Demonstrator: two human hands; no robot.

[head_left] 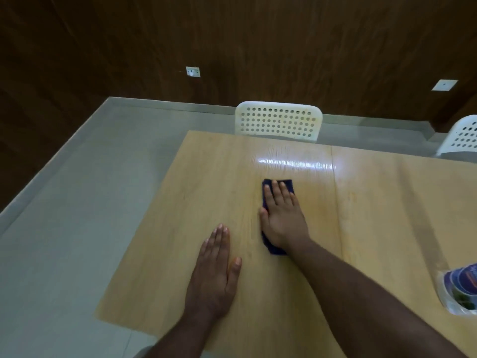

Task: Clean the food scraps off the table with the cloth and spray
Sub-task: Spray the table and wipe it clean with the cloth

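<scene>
Left hand [215, 270] flat on table [374, 202]; cloth [276, 215] under flat right hand [282, 215]

Dark brown wood-panelled wall [258, 47] running along the back, carrying two white square wall plates [192, 71]. Pale grey glossy tiled floor [77, 189] showing at left. Two white perforated plastic chairs [278, 121] standing at the far side; overhead light glaring off the light wood-laminate tabletop [296, 163].

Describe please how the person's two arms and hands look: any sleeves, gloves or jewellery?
Both forearms are bare as far as the picture shows, with no sleeves in view. The left hand and right hand wear no gloves; no rings, watch or bracelets are visible.
</scene>
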